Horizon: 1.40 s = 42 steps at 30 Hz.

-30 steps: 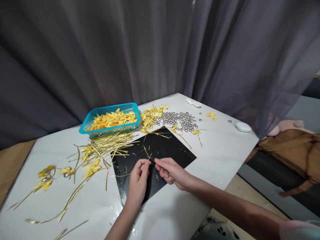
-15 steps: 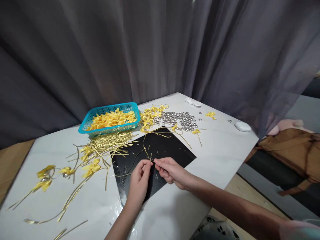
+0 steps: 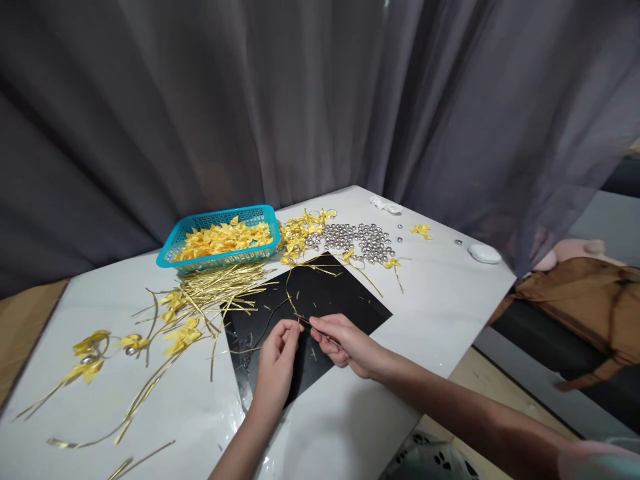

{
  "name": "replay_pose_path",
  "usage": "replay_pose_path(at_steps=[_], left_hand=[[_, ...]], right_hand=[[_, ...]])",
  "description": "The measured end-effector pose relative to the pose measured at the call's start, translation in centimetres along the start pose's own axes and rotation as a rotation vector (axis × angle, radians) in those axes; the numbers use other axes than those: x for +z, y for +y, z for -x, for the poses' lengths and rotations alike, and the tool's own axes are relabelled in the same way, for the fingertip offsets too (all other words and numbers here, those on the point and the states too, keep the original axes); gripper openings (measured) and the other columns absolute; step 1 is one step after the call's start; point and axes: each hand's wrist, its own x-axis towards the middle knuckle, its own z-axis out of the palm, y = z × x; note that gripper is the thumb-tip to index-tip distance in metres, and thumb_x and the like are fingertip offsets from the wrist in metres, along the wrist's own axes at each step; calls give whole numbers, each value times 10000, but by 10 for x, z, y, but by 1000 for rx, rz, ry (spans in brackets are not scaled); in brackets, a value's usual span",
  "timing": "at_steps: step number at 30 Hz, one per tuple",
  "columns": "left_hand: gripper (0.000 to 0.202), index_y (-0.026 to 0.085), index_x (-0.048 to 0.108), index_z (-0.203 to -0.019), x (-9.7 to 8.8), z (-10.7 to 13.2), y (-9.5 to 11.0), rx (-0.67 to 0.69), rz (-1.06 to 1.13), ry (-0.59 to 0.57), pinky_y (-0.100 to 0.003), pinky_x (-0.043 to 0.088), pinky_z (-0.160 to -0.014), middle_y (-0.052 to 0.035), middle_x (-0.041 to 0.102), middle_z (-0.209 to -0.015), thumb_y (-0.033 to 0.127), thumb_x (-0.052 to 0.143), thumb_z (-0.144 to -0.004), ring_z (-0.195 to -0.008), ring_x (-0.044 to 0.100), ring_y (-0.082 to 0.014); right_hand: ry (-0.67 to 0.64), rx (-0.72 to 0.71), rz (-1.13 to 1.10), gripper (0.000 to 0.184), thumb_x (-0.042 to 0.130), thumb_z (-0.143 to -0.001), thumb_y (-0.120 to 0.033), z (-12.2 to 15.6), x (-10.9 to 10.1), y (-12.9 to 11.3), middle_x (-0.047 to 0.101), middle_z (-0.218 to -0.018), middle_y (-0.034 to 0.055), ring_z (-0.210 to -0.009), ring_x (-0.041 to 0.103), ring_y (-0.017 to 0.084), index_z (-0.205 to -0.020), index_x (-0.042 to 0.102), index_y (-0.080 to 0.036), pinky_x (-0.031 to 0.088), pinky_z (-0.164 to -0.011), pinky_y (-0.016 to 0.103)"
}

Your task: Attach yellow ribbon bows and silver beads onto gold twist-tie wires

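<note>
Over the black mat [image 3: 345, 293], my left hand [image 3: 281, 350] is pinched on the end of a thin gold cord [image 3: 289, 293]. That cord runs up across the mat to a yellow ribbon bow near its far edge. Close beside it on the right, my right hand [image 3: 345, 343] is closed around a slim pointed metal tool [image 3: 304, 321]; whether it is tweezers or small snips I cannot tell. The tool's tip meets the cord at my left fingertips. Short gold cord clippings [image 3: 298, 295] lie scattered on the mat.
A blue basket [image 3: 274, 227] of yellow ribbon bows stands at the back left, a heap of gold cords [image 3: 225, 287] before it. Silver beads [image 3: 373, 243] spread behind the mat. Finished-looking bow pieces [image 3: 90, 357] lie left; a white case [image 3: 484, 253] sits at the right edge.
The tool in my right hand has turned slightly, and its tip now points across the cord just above my left fingertips. Both hands stay nearly in place.
</note>
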Motion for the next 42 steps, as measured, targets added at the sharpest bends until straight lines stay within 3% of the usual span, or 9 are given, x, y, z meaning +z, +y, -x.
replay_pose_path(at_steps=[13, 19, 23, 26, 28, 31, 34, 38, 42], left_hand=[[341, 183, 547, -647, 1, 1, 5, -15, 7, 5, -227, 300, -515, 44, 440, -564, 519, 596, -683, -532, 376, -121], [335, 183, 548, -662, 0, 0, 2, -18, -3, 9, -223, 290, -509, 51, 411, -561, 514, 578, -703, -528, 360, -119], [335, 180, 550, -656, 0, 0, 1, -22, -9, 5, -221, 281, -512, 45, 413, -582, 510, 588, -698, -539, 359, -118], [332, 176, 554, -662, 0, 1, 3, -15, -5, -9, -220, 294, -524, 38, 436, -596, 504, 588, -706, -550, 368, -118], [334, 176, 553, -664, 1, 2, 4, -7, 2, -24, -220, 307, -531, 37, 444, -595, 505, 586, -710, -552, 375, -120], [336, 180, 547, -659, 1, 2, 5, 15, 7, -44, -221, 328, -545, 37, 439, -590, 509, 572, -723, -562, 388, -124], [337, 180, 547, -668, 1, 3, 6, 40, -12, -60, -221, 348, -552, 34, 443, -589, 505, 531, -755, -565, 400, -126], [322, 177, 551, -690, 0, 2, 4, 83, -80, -65, -223, 389, -595, 15, 492, -625, 478, 494, -789, -616, 462, -140], [299, 175, 543, -750, 0, 3, -2, 130, -212, -15, -217, 395, -602, 2, 528, -678, 424, 418, -859, -649, 499, -141]], right_hand=[[-7, -31, 165, 490, 533, -713, -642, -1, -1, 2, 195, -407, -132, -342, 82, 8, -654, 357, -188, 55, -345, 160], [180, -216, 422, 426, 424, -812, -571, -6, -11, -1, 279, -481, -72, -395, 220, 51, -646, 400, -180, 185, -395, 188], [390, -476, 623, 218, 604, -745, -314, -6, -26, -13, 475, -729, 47, -796, 474, 179, -675, 465, -161, 369, -657, 256], [370, -616, 718, 143, 611, -737, -233, -2, -29, -21, 514, -1030, 109, -1089, 396, 253, -853, 570, -159, 353, -867, 333], [265, -659, 747, 195, 606, -760, -266, 0, -25, -22, 539, -1068, 93, -1038, 460, 221, -934, 602, -178, 380, -862, 326], [102, -646, 733, 216, 571, -802, -358, -3, -14, -17, 600, -908, 66, -775, 556, 143, -874, 629, -162, 447, -665, 255], [46, -621, 697, 319, 493, -847, -429, -10, -6, -9, 605, -769, 55, -660, 562, 112, -841, 601, -128, 443, -534, 200], [71, -641, 722, 312, 473, -858, -426, -15, -7, -7, 583, -693, 29, -568, 527, 88, -810, 559, -130, 407, -443, 166], [273, -749, 815, 233, 462, -867, -350, -20, -26, -23, 549, -764, 38, -601, 497, 89, -805, 547, -142, 392, -492, 183]])
